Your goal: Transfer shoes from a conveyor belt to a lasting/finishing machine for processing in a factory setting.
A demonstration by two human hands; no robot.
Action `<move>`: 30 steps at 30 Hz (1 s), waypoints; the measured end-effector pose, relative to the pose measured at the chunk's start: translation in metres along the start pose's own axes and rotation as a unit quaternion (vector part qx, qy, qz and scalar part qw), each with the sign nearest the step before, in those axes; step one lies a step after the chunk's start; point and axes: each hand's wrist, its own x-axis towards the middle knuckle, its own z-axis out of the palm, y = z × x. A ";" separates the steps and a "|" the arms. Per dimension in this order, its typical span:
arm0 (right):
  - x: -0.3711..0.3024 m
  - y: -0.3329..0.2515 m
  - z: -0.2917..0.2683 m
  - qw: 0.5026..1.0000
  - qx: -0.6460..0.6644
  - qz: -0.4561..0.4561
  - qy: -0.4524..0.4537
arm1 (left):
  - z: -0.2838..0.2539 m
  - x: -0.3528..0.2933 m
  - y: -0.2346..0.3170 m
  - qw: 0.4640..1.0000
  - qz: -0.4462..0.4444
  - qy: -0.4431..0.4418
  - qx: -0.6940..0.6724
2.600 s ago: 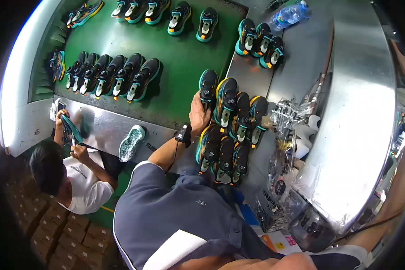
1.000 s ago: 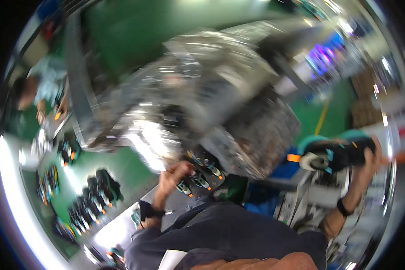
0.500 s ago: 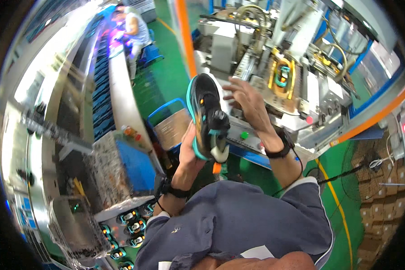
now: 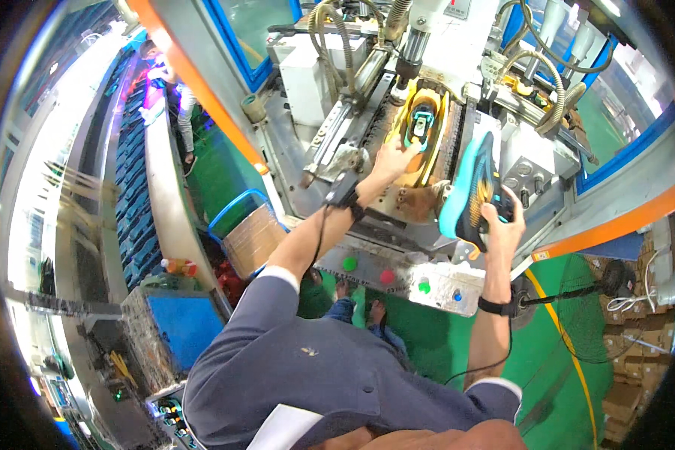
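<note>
My right hand [image 4: 505,225] is closed around a black shoe [image 4: 475,196] with a teal sole and orange marks. The shoe is held up with its sole facing left, over the right front of the machine. My left hand [image 4: 394,161] reaches into the machine, with its fingers closed at the near end of a second black and teal shoe [image 4: 421,120]. Yellow pads [image 4: 444,124] flank that second shoe on both sides. Part of its near end is hidden by my fingers.
Green and red buttons line the machine's front panel [image 4: 367,271]. A metal cylinder [image 4: 412,54] hangs above the pads. To the left are a cardboard box [image 4: 253,234] in a blue frame and a conveyor [image 4: 131,187]. A fan [image 4: 589,315] stands at right.
The shoe from my left hand is now in my right hand, farther right. My left hand has moved forward to the shoe in the machine. The view has shifted toward the machine.
</note>
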 end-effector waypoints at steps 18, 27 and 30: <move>0.248 0.038 0.106 0.907 -0.405 0.038 -0.112 | -0.043 0.026 -0.027 0.858 -0.214 -0.127 -0.449; 0.250 0.189 0.238 0.828 -0.545 -0.095 -0.089 | -0.212 -0.224 0.005 0.898 -0.219 0.104 -0.368; 0.225 0.191 0.265 0.835 -0.538 -0.087 -0.082 | -0.221 -0.286 -0.003 0.881 -0.169 0.235 -0.373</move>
